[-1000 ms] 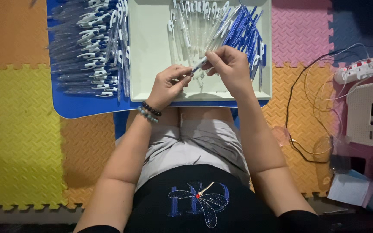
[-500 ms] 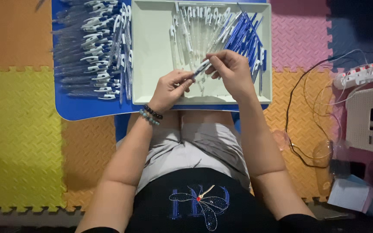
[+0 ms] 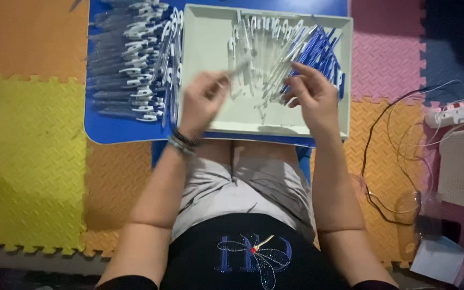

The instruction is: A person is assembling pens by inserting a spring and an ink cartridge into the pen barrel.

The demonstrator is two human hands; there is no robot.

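Your light is soft and even from above, a bit dim, brightest on the pale tray (image 3: pixel 210 64). Your left hand (image 3: pixel 202 99) smears with motion blur, and the pen (image 3: pixel 237 67) it holds is a streak. The right edge falls into shadow. Fine detail looks soft and slightly grainy.

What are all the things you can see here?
Tray: one, pale green-white, on the blue table.
Clear pen barrels: a heap, see-through, in the tray.
Blue pen parts: a bunch, blue, right side of the tray.
Finished pens: many, clear with white and blue, rows left of the tray.
Blue table: one, under it all.
Foam mats: several, orange, yellow, pink.
Power strip: one, white, far right, with wires.
Pen: one, blurred, in the left hand.
Left hand: holds that pen.
Right hand: over the tray's parts.
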